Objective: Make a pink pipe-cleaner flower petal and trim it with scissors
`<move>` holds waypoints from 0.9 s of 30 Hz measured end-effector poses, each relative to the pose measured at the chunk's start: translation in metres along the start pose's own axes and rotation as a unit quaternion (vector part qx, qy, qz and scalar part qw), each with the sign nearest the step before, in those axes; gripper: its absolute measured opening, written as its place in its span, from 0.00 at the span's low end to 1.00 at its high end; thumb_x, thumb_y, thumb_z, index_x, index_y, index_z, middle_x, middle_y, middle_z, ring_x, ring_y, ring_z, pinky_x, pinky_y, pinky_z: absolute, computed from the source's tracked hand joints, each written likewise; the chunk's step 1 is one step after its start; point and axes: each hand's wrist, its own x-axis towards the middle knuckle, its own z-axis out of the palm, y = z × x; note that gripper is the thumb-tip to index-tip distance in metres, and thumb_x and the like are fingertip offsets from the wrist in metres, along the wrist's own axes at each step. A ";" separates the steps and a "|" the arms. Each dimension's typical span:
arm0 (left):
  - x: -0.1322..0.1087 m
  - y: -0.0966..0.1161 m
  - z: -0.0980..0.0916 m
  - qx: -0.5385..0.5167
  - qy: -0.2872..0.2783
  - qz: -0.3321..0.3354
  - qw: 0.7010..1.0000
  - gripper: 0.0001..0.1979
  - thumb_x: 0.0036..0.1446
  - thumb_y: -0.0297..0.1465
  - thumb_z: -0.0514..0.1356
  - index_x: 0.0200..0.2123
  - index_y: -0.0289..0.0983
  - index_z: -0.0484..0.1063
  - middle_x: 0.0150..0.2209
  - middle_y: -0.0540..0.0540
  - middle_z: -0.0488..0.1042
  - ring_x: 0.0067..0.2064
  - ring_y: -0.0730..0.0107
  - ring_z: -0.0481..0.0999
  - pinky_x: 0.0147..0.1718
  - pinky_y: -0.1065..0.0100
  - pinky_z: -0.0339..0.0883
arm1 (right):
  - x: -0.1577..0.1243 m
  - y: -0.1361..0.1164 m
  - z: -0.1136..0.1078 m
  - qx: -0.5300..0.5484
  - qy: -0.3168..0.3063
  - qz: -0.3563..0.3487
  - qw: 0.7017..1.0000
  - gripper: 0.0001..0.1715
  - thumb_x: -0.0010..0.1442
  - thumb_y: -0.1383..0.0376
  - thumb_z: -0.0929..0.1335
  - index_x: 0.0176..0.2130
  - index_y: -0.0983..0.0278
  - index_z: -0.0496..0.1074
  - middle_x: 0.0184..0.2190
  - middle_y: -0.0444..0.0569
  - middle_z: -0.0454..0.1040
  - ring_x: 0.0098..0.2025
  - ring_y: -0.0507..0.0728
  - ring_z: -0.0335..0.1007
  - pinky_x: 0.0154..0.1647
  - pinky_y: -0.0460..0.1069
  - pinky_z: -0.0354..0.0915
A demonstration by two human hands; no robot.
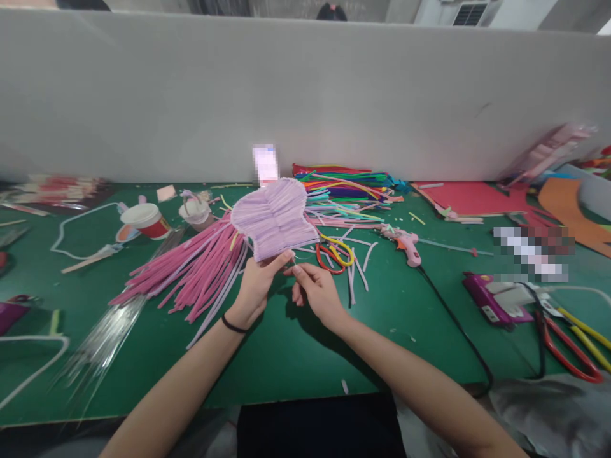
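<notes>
A lilac panel (277, 219), built of pipe cleaners laid side by side and scalloped along its top, is held up over the green table. My left hand (260, 280) grips its lower edge, the thumb lying near the bottom right of the panel. Just beside it, my right hand (317, 289) is pinched at that same edge; a thin strand seems to show at the fingertips, too small to name. Behind the hands lie scissors (351, 254) with red and yellow handles, among short lilac pipe cleaner pieces (365, 257).
Pink pipe cleaners (191, 273) fan out at left, over clear plastic sleeves (112, 324). Multicoloured pipe cleaners (348, 184) lie behind. A pink glue gun (408, 245) trails its cord to the right, near a purple power strip (496, 302). A paper cup (147, 221) stands at left.
</notes>
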 end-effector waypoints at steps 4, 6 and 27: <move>0.000 -0.001 0.000 0.010 0.001 0.007 1.000 0.11 0.41 0.33 0.72 0.30 0.35 0.78 0.29 0.47 0.78 0.32 0.67 0.75 0.35 0.67 0.67 | 0.000 0.000 0.001 0.005 0.009 0.001 1.000 0.25 0.59 0.47 0.65 0.38 0.65 0.75 0.14 0.39 0.67 0.14 0.48 0.61 0.16 0.43 0.58; 0.000 0.000 -0.001 0.015 -0.005 0.005 1.000 0.10 0.41 0.33 0.72 0.28 0.35 0.78 0.28 0.48 0.77 0.31 0.68 0.74 0.33 0.67 0.67 | 0.000 0.001 0.001 0.008 0.011 0.000 1.000 0.25 0.59 0.47 0.65 0.38 0.65 0.75 0.14 0.39 0.67 0.14 0.48 0.61 0.16 0.43 0.58; -0.009 0.007 0.004 -0.003 -0.138 -0.003 0.990 0.21 0.47 0.33 0.70 0.46 0.36 0.76 0.35 0.45 0.78 0.26 0.76 0.72 0.23 0.72 0.68 | 0.006 -0.002 0.000 0.075 0.050 -0.047 0.995 0.22 0.58 0.47 0.67 0.39 0.62 0.76 0.22 0.44 0.74 0.23 0.53 0.71 0.23 0.47 0.68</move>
